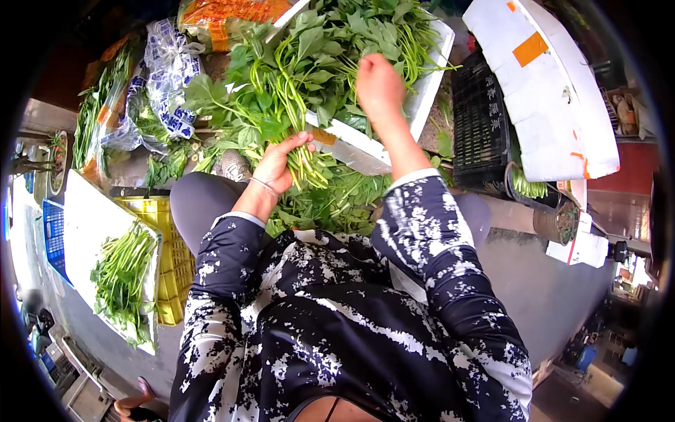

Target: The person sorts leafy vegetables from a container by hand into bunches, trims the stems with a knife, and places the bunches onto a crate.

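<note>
My left hand (276,165) is closed round the stems of a bunch of leafy greens (281,105), whose leaves fan up and away from me. Over the white foam box (351,141) in front of me, my right hand (380,84) has its fingers curled in. Whatever it may hold is hidden. Beneath it a heap of long-stemmed leafy greens (337,46) fills the box. More loose leaves (337,200) lie on the ground between my knees.
At left, a foam lid (88,228) bearing a bunch of greens (125,271) rests on a yellow crate (172,257), beside a blue crate (53,235). Plastic bags (172,81) lie at upper left. A black crate (481,119) and white foam box (541,91) stand at right.
</note>
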A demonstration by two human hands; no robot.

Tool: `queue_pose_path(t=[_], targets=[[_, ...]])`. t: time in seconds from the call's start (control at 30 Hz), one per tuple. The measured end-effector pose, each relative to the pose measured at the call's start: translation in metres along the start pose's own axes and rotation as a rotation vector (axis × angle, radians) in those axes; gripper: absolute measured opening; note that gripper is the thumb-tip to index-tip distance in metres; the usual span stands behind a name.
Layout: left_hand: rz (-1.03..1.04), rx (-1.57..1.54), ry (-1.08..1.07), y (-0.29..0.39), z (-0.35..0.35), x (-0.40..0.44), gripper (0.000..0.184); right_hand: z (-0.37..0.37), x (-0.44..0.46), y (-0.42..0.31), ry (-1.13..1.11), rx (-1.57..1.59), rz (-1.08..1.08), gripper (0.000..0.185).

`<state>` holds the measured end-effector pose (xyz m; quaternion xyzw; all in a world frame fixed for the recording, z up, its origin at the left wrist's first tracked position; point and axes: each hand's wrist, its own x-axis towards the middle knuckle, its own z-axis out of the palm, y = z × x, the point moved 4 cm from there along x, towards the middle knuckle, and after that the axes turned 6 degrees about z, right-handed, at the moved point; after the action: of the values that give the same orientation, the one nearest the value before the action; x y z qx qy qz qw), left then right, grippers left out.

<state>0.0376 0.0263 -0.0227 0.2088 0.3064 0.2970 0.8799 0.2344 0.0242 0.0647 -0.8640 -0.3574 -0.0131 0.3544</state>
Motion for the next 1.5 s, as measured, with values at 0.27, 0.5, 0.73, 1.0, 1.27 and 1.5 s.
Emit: queue_pose_path(t=[0.27,0.5,0.73,1.0,1.27,1.5], targets=[[-0.04,-0.17,-0.175,0.008,0.001,0.005,0.024,0.023,0.031,0.106,-0.098,-0.595,-0.18,0.02],[0.117,-0.368,-0.242,0.028,0.005,0.003,0.014,-0.023,0.072,0.116,-0.377,0.352,0.291,0.022],[0.16,-0.365,-0.11,0.027,-0.002,0.011,0.014,-0.048,0.026,0.068,-0.663,1.219,0.581,0.026],[0.102,-0.299,-0.057,0.01,0.006,0.007,0.022,0.003,-0.073,0.016,-0.686,1.294,0.587,0.026],[0.112,-0.296,0.002,0.007,-0.002,0.01,0.019,0.006,-0.095,0.011,-0.361,0.843,0.198,0.023],[0.112,-0.252,-0.044,0.007,0.001,0.011,0.017,-0.001,-0.118,0.006,-0.184,0.362,-0.308,0.022]])
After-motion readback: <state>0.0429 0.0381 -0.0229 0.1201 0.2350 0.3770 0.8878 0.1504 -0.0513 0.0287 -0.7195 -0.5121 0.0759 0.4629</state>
